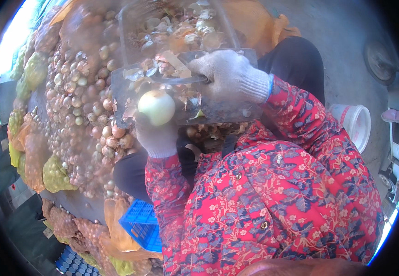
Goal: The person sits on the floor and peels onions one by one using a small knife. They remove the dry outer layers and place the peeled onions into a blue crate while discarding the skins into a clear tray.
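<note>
My left hand (pixel 156 138), in a pale knitted glove, holds a large peeled whitish onion (pixel 157 107) at the left part of a dark flat board (pixel 220 112). In a like glove, my right hand (pixel 228 74) is closed above the board around a thin, slightly curved dark tool (pixel 182 80), which looks like a knife. The tool points left, just above the onion and apart from it. Papery onion skins (pixel 165 65) and small scraps lie on the board. Beyond it stands a crate (pixel 122 38) holding many loose skins. Haze blurs parts of the view.
A large heap of unpeeled onions (pixel 78 89) spreads at the left, edged by filled mesh sacks (pixel 56 174). A blue plastic crate (pixel 140 224) sits at the lower left. At the right are a white plastic bucket (pixel 356 127) and a round dark object (pixel 379 62) on the grey floor.
</note>
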Tool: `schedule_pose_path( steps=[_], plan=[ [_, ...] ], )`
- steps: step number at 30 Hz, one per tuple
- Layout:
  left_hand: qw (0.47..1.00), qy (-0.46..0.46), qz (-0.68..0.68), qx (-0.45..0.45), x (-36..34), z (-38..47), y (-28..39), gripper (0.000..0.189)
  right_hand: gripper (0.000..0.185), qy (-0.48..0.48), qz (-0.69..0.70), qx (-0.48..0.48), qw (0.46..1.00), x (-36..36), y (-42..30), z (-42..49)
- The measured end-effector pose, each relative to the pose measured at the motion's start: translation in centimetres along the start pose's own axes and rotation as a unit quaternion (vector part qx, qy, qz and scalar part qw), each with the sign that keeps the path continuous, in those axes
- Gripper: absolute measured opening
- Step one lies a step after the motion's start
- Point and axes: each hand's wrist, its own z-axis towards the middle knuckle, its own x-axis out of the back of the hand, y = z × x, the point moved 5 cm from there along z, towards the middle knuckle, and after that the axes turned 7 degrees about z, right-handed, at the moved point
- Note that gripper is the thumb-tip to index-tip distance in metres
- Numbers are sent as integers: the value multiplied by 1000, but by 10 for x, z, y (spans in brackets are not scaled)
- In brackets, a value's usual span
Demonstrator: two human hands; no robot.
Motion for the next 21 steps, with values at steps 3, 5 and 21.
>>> schedule_pose_path(
  steps=[3, 5, 21],
  plan=[
    [997, 50, 27, -53, 11, 7, 2, 82, 31, 41, 51, 29, 997, -7, -2, -4],
    [998, -44, -35, -4, 17, 7, -4, 82, 35, 50, 89, 45, 994, -10, -4, -5],
    [988, -130, 75, 29, -33, -3, -10, 101, 23, 59, 116, 53, 990, 7, -8, 6]
  ],
)
